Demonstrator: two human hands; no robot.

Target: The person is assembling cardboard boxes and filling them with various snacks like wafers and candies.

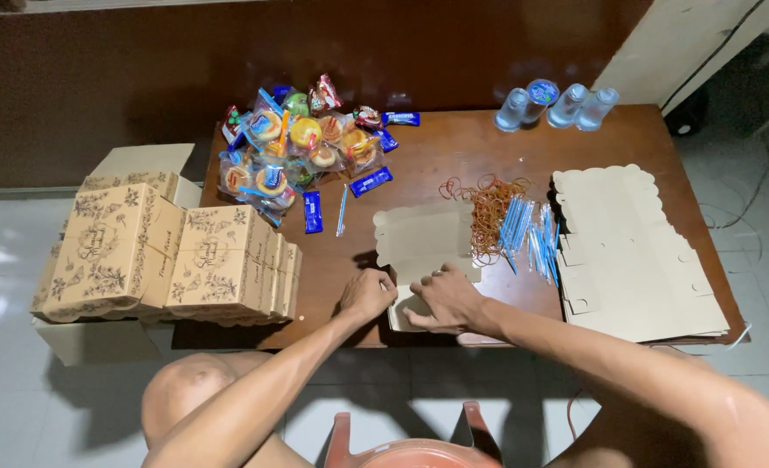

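- My left hand [367, 293] and right hand [448, 299] both rest on a flat cardboard box blank [419, 243] at the near edge of the brown table [454, 147]; the blank runs from under my fingers toward the far side.
- My left fingers are curled, pinching the blank's near left corner; my right hand lies spread, pressing its near flap flat, holding nothing else.
- Open tabletop lies far of the blank, between the snack pile [302, 147] on the far left and the rubber bands [488, 208] just right of the blank.
- A stack of flat blanks [636, 251] fills the right end, reaching the table's right and near edges.
- Blue straws [527, 234] lie in a loose bunch between bands and stack; I cannot count them.
- Four water cups [553, 104] stand at the far right edge.
- Finished printed boxes [172, 256] stand off the table's left end; several, exact count unclear.
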